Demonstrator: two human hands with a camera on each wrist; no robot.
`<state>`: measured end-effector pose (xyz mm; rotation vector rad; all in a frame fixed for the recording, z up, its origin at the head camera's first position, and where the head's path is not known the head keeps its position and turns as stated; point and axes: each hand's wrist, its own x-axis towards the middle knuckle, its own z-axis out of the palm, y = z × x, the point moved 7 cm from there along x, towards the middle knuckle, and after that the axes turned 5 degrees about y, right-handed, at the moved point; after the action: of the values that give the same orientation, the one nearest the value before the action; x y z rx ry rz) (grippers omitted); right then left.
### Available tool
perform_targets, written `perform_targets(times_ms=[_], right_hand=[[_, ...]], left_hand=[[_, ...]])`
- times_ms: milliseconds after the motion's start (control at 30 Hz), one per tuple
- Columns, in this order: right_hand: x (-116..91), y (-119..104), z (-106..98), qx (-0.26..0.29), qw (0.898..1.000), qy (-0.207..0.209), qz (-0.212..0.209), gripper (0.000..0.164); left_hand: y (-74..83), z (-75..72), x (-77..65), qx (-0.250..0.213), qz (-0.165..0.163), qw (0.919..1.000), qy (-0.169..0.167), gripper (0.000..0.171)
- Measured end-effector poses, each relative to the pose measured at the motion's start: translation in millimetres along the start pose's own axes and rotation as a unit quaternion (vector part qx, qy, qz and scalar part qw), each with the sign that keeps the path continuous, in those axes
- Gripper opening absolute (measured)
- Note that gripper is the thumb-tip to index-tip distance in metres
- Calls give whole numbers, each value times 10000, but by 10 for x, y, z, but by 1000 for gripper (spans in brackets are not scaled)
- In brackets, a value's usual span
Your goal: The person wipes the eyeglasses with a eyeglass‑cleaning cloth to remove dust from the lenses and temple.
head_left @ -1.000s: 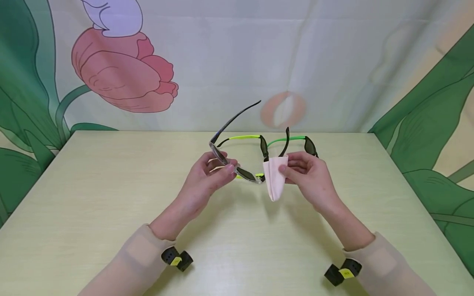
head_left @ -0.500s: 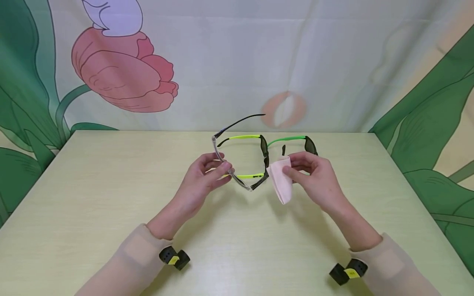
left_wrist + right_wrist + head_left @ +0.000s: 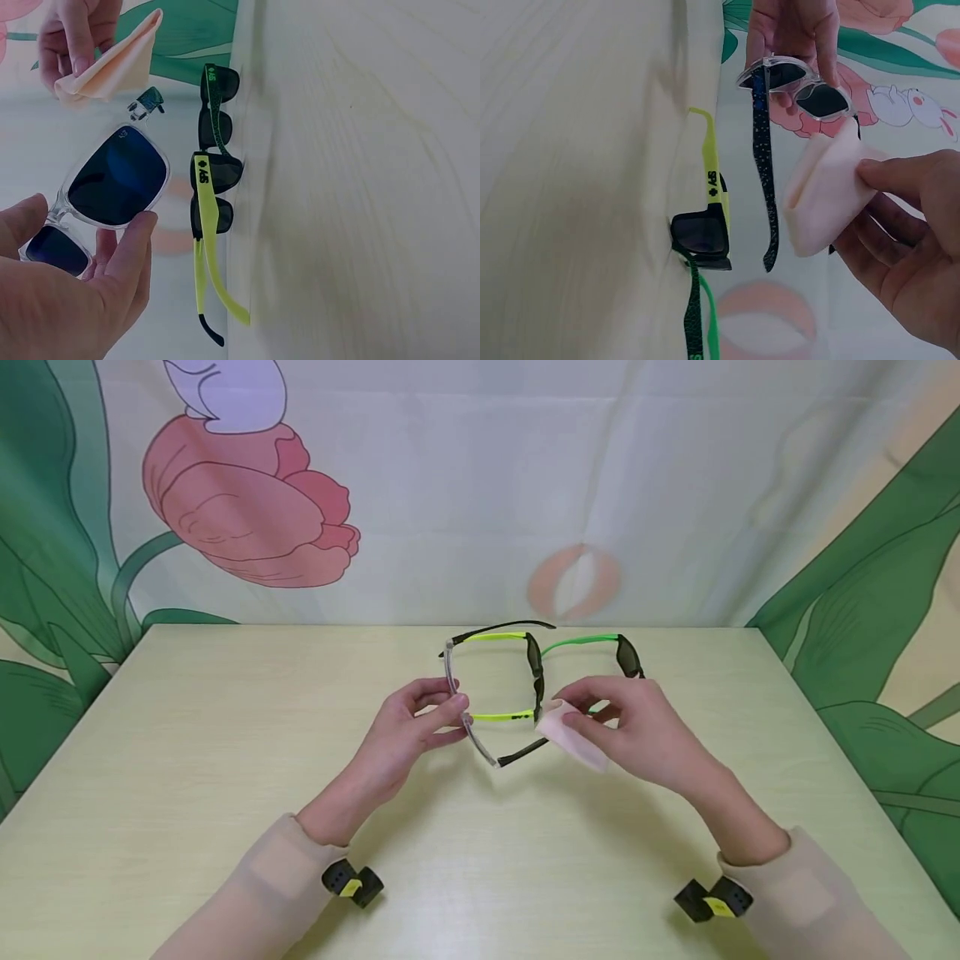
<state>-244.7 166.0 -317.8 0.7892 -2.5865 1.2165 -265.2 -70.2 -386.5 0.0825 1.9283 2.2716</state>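
Currently, the left hand [image 3: 405, 731] pinches sunglasses [image 3: 118, 180], front slanting near-to-far, arms [image 3: 522, 752] pointing rightward; the right hand [image 3: 641, 727] pinches a cloth [image 3: 829, 199].

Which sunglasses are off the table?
Clear-framed sunglasses, held by the left hand; the yellow-armed black pair and green-armed black pair sit on the pale table.

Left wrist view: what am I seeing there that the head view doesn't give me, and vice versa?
Only the left wrist view: the dark blue lens faces of the clear-framed sunglasses; the head view catches them edge-on.
Only the head view: left sleeve, right sleeve, left wrist camera, right wrist camera.
Shared: left hand holding that pair, right hand pinching the pink cloth, yellow-armed sunglasses, green-armed sunglasses, table.
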Motion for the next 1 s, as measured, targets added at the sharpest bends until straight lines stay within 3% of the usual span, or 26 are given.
perform_targets(times_ms=[167, 333, 467, 633, 833, 1000], right_hand=[[0, -181, 108, -444, 9930, -407, -1018, 22], [-47, -275, 265, -1233, 9752, -754, -1676, 20], [-83, -284, 389, -1589, 9650, -1078, -1785, 18], [-118, -263, 491, -1586, 9613, -1350, -1802, 17], [-151, -260, 567, -1614, 9562, -1374, -2020, 19], [-199, -277, 651, -1865, 9459, -1392, -2259, 20]], left_hand=[[-28, 0, 4, 117, -82, 9999, 8, 41], [-37, 16, 2, 166, -133, 9998, -33, 42], [-41, 37, -6, 170, -160, 9997, -104, 43], [-51, 56, -8, 193, -197, 9995, -152, 43], [-73, 60, -1, 239, -315, 9991, -134, 46], [-107, 56, 10, 279, -465, 9984, -131, 47]])
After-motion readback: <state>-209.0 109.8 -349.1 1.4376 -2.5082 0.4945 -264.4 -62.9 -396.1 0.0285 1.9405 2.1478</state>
